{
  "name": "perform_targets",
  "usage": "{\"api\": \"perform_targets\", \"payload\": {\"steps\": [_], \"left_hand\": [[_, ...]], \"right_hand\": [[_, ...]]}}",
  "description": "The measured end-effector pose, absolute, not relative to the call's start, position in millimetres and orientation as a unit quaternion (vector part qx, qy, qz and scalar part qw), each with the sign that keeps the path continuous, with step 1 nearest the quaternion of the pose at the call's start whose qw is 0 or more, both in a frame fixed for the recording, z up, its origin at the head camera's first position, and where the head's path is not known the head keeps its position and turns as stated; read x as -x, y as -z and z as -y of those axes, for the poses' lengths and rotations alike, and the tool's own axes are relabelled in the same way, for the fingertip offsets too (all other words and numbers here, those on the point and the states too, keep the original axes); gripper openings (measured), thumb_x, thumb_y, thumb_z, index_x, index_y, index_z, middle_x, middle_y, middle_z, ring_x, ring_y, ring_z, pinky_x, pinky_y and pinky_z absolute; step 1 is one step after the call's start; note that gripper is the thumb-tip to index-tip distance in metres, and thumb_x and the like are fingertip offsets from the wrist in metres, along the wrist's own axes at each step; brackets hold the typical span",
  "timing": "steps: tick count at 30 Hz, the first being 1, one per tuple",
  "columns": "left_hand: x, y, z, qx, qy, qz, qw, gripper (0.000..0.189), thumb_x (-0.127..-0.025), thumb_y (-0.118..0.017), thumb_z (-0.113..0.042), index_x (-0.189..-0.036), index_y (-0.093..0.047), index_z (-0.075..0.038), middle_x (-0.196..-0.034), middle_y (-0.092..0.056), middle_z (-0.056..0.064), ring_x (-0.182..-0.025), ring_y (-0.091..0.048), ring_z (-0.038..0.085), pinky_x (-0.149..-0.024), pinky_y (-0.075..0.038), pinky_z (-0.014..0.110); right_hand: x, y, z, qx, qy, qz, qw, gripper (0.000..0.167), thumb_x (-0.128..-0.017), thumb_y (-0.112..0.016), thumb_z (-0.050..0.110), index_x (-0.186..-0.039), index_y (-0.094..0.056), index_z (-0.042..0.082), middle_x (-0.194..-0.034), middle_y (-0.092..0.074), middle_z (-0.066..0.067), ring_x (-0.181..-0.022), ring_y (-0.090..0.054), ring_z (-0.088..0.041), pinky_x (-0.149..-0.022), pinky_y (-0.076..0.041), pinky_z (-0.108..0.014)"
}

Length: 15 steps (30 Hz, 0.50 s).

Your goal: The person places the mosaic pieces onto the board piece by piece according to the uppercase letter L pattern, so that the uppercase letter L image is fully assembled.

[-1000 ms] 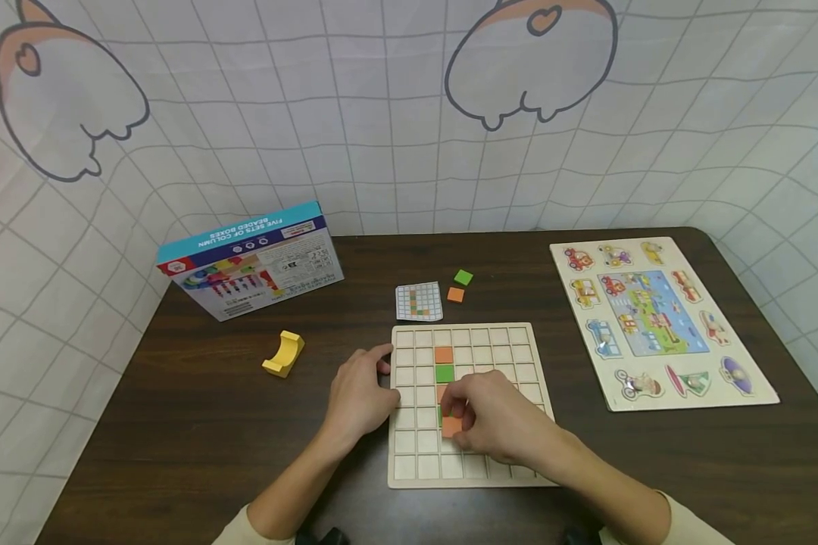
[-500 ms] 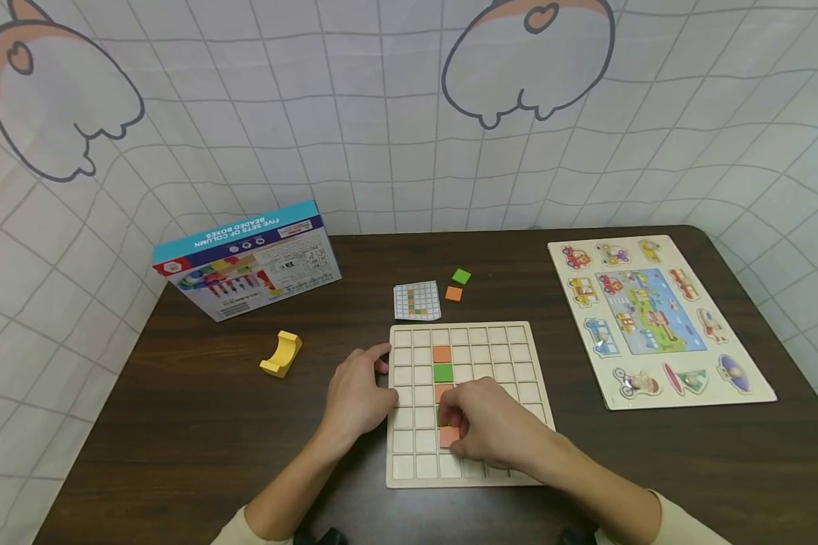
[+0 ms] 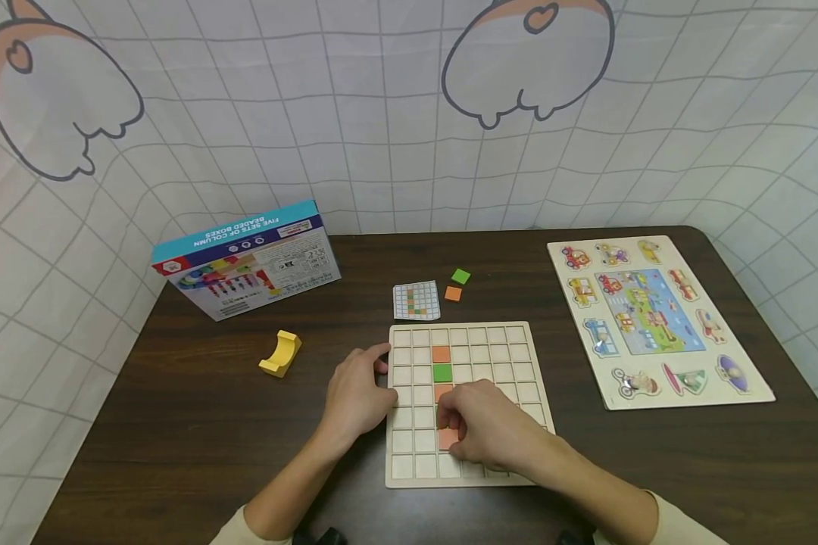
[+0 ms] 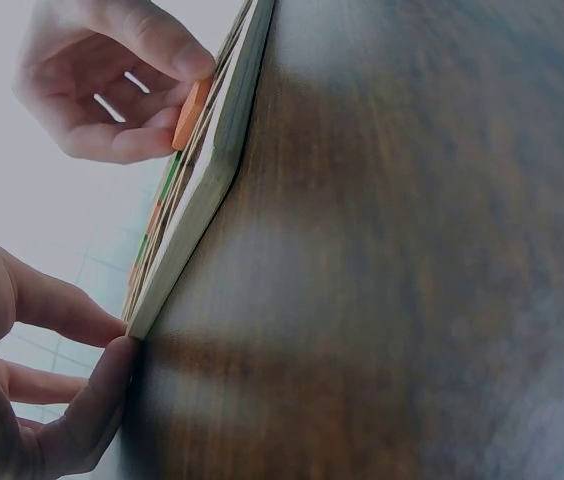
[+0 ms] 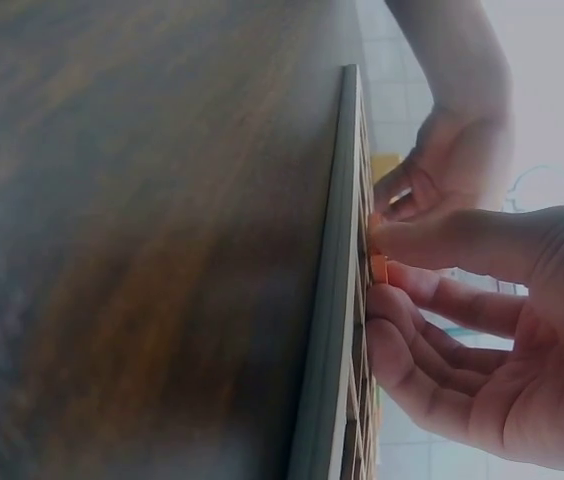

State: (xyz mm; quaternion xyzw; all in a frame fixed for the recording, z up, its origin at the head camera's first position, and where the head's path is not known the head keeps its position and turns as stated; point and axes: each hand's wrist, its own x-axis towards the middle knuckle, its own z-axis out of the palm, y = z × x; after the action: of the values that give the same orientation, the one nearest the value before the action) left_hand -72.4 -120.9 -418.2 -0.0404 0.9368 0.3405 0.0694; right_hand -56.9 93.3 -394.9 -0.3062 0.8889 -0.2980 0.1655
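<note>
A pale wooden grid board point(image 3: 402, 465) lies on the table with a column of orange and green square tiles in it. The left hand point(image 3: 360, 393) holds the board's left edge between thumb and fingers; in the left wrist view, fingertips point(image 4: 112, 340) meet at that edge. Over the lower part of the column, the right hand point(image 3: 494, 424) pinches an orange tile point(image 3: 447, 440) between thumb and fingers. In the right wrist view this orange tile point(image 5: 378, 268) is right at the board's surface. The right hand partly covers a green tile above it.
Beyond the board lie a small pattern card point(image 3: 416, 301), a loose green tile point(image 3: 460, 276) and a loose orange tile point(image 3: 453, 293). A yellow curved block point(image 3: 282, 354) and a toy box point(image 3: 248, 261) stand left. A picture puzzle point(image 3: 661, 325) lies right.
The right hand has moved the orange tile slightly toward the near side, down to its cell in the column. The left hand stays at the board's edge.
</note>
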Motion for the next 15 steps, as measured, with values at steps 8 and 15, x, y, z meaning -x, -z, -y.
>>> {"api": "perform_targets", "payload": {"steps": [8, 15], "left_hand": [[72.4, 418.0, 120.8, 0.039, -0.338, -0.938, 0.069, 0.071, -0.069, -0.067, 0.002, -0.139, -0.066, -0.007, -0.101, -0.065, 0.004, -0.087, -0.057, 0.023, -0.073, -0.042, 0.034], [72.3, 418.6, 120.6, 0.038, -0.338, -0.938, 0.069, 0.071, -0.069, -0.067, 0.002, -0.139, -0.066, -0.008, -0.101, -0.065, 0.004, -0.088, -0.057, 0.023, -0.073, -0.042, 0.035]], "right_hand": [[56.7, 395.3, -93.5, 0.31, 0.295, -0.889, 0.162, 0.027, -0.065, -0.082, -0.006, -0.078, -0.068, 0.013, -0.066, -0.058, 0.006, -0.061, -0.048, 0.0, -0.061, -0.044, -0.022], [56.4, 395.6, -93.9, 0.314, 0.294, -0.889, 0.158, 0.027, -0.065, -0.082, -0.006, -0.079, -0.068, 0.012, -0.067, -0.058, 0.006, -0.061, -0.049, 0.0, -0.061, -0.044, -0.022]]}}
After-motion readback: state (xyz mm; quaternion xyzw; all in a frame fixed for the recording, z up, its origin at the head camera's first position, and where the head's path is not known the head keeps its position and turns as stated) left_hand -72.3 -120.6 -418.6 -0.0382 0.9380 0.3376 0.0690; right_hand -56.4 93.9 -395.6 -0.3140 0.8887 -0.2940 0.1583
